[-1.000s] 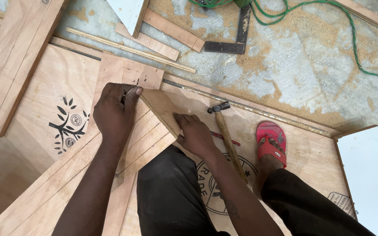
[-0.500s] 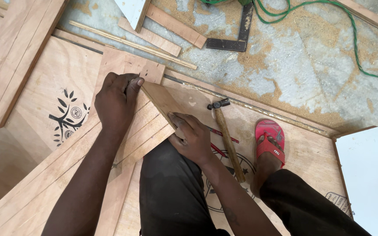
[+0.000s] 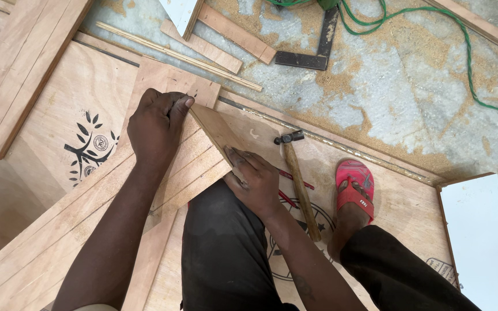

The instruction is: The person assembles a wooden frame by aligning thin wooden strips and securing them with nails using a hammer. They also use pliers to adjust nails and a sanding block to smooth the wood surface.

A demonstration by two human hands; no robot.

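The short, flat, light-brown wooden strip (image 3: pixel 217 133) lies slanted across the pale plywood boards (image 3: pixel 188 167) on the floor, just ahead of the person's knee; it looks stiff, thin and light, best held by its two ends or long edges. The left hand (image 3: pixel 155 129) is curled, knuckles up, fingers pinching the strip's upper end, though what sits under the fingertips is hidden. The right hand (image 3: pixel 256 183) presses flat on its lower end, beside a wooden-handled hammer (image 3: pixel 298 178) and a foot in a red sandal (image 3: pixel 353 187).
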